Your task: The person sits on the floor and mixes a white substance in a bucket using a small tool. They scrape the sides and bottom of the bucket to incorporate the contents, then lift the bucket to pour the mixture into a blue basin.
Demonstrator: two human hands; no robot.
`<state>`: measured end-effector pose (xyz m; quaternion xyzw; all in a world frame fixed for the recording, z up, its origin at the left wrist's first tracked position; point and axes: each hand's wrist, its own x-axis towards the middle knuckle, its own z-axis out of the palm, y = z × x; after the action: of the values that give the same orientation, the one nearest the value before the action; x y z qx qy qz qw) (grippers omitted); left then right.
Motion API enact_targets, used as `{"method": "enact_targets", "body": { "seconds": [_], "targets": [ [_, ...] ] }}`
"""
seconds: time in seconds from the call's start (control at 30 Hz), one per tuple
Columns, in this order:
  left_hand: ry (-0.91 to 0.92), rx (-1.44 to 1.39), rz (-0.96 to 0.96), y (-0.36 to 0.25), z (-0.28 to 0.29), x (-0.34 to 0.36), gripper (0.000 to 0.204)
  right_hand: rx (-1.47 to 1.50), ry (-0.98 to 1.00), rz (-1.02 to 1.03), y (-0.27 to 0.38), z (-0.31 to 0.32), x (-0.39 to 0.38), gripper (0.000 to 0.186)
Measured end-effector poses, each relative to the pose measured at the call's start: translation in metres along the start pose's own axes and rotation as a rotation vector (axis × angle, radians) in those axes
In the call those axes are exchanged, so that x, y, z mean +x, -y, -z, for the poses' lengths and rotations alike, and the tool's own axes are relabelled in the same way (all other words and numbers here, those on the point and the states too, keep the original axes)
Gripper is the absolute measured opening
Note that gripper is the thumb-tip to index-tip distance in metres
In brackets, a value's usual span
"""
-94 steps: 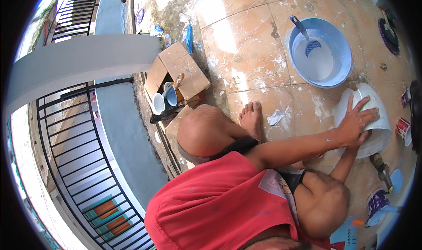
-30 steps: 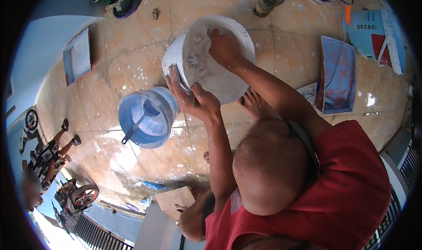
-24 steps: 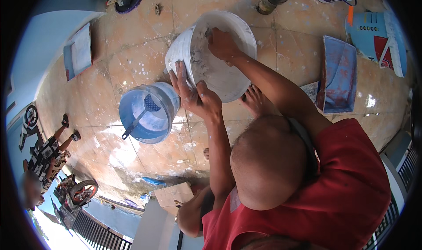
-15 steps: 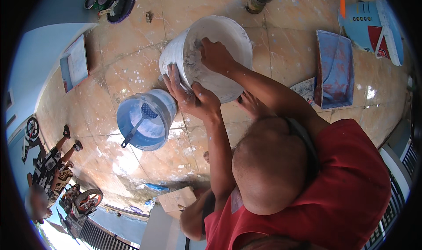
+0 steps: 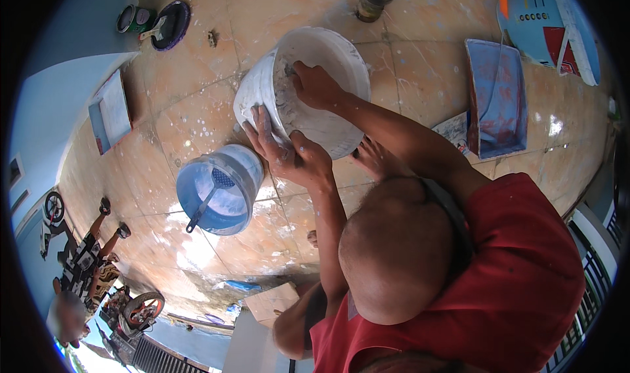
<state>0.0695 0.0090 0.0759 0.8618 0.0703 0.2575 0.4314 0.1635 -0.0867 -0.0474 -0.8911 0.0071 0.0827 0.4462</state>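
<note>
This is a tiled house porch or terrace in use as a painting spot. The orange floor tiles (image 5: 197,120) are speckled with white splashes. On them stand a white paint bucket (image 5: 308,87), a blue bucket (image 5: 220,189), a blue paint tray (image 5: 497,97) and a small tin with a lid (image 5: 134,19). Blue walls (image 5: 59,104) close the left side, a black metal railing (image 5: 590,255) the right, and children's bikes (image 5: 79,268) stand at the lower left.

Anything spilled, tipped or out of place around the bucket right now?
The white bucket is tipped on its side, steadied by the left hand on its rim, with the right hand reaching inside. White splatter marks the tiled floor. The blue bucket stands upright.
</note>
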Motion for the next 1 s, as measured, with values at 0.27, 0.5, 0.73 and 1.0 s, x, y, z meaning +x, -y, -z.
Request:
{"method": "enact_targets", "body": {
  "seconds": [0.27, 0.5, 0.73, 1.0],
  "targets": [
    [0.022, 0.033, 0.003, -0.012, -0.006, 0.007, 0.055, -0.147, -0.088, -0.039, -0.007, 0.011, 0.016, 0.025],
    [0.055, 0.041, 0.026, -0.015, -0.005, 0.004, 0.061, -0.008, -0.147, 0.158, -0.029, -0.005, 0.018, 0.022],
    [-0.015, 0.008, 0.03, -0.014, -0.012, 0.009, 0.063, -0.055, -0.014, 0.054, -0.006, 0.019, 0.002, 0.024],
    [0.062, 0.04, 0.041, -0.014, -0.006, 0.01, 0.064, -0.025, -0.112, 0.086, -0.011, 0.001, 0.026, 0.024]
  ]
}}
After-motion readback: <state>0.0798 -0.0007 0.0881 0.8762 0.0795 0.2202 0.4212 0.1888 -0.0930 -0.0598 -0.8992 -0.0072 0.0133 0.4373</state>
